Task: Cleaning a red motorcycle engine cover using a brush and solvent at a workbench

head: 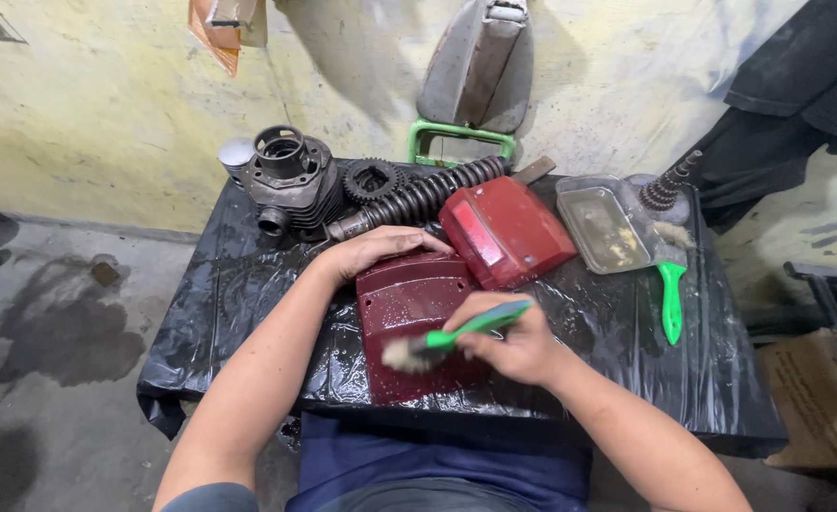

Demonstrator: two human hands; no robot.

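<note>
— Two hands, two jobs, as far as I can see. The left hand (373,250) lies flat and spread on the far edge of the dark red panel (409,318), fingers extended, gripping nothing, just pressing down. I would say that is to keep the panel from sliding on the wet black plastic sheet (229,313).

— And the other?

— The right hand (518,343) is closed around the green handle of a brush (447,339), bristles pointing left and touching the panel near its middle. The handle is held low and angled, which puts the bristle tip flat on the surface (the panel looks wet and glossy there).

— Where does the panel sit?

— Near the front edge of the covered table, right before the person, between both forearms. Just behind it, touching or nearly so, is a second red cover with a lens (506,232), tilted toward the right.

— What about the rest?

— Pushed to the back, out of the working area: a ribbed engine cylinder (291,180), a gear (373,180) and a coil spring (423,196) lying diagonally. On the right stands a clear plastic tray (606,226) holding some yellowish liquid, close enough for dipping, I judge, with a second green-handled brush (671,289) lying beside it, handle toward the person.

— Anything held besides the brush?

— Nothing that I can see.
</note>
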